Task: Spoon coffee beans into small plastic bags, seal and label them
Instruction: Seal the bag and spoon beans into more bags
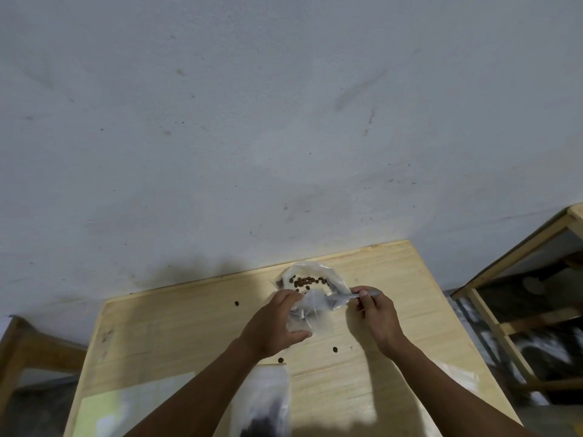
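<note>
Pale wooden counter [189, 326] against a scuffed grey wall carries my work: my left hand [274, 323] pinches a small clear plastic bag [307, 310], and my right hand [377, 313] grips a grey spoon [350, 295] reaching into it. Just beyond lies an open bag of coffee beans [310, 281], with stray beans [335, 349] scattered nearby.
</note>
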Demonstrator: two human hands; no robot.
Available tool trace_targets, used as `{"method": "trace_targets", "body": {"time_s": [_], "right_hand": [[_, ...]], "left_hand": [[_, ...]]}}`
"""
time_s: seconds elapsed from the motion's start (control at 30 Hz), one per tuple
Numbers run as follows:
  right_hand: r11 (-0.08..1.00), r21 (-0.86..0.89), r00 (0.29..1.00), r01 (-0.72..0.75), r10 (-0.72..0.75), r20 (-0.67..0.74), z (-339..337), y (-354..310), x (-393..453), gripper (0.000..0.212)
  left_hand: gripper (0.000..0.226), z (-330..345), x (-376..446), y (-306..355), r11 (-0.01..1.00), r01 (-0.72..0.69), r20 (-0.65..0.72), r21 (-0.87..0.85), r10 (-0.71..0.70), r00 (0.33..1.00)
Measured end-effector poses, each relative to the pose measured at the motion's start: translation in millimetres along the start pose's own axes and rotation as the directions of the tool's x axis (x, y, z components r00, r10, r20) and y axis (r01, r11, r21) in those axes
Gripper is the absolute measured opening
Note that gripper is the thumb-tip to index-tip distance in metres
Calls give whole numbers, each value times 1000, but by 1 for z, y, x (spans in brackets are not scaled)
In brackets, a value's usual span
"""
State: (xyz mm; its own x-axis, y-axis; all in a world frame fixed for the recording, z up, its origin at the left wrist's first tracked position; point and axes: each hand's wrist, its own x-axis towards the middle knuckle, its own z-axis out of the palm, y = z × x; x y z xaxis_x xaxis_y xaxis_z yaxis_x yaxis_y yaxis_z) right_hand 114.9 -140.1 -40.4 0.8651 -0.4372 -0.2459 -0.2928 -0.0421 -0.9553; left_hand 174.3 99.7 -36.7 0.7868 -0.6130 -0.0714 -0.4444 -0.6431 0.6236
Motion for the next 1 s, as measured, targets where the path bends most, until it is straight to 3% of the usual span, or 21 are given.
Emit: {"method": "trace_targets", "body": {"time_s": [0.13,0.27,0.53,0.7,0.87,1.0], "right_hand": [[990,44,990,-137,136,27,1,-7,1,27],[963,147,969,-227,239,-64,4,-15,5,28],[998,47,944,34,-17,-329,23,-15,-9,25],[992,103,959,-66,91,-267,40,-7,-17,26],[940,257,951,-224,268,-152,44,-12,-24,25],[918,281,931,-279,331,-156,37,-16,-17,26]], "left_hand": [[80,4,2,1,1000,-11,-15,-3,11,1000],[83,-1,0,0,999,-33,-3,25,33,999],[78,-8,-6,0,972,-204,8,119,205,979],[77,-10,-3,7,958,-248,-3,145,251,968],[79,-11,-3,4,970,-215,26,115,213,977],[81,-11,-6,1,982,-174,41,74,172,984]]}}
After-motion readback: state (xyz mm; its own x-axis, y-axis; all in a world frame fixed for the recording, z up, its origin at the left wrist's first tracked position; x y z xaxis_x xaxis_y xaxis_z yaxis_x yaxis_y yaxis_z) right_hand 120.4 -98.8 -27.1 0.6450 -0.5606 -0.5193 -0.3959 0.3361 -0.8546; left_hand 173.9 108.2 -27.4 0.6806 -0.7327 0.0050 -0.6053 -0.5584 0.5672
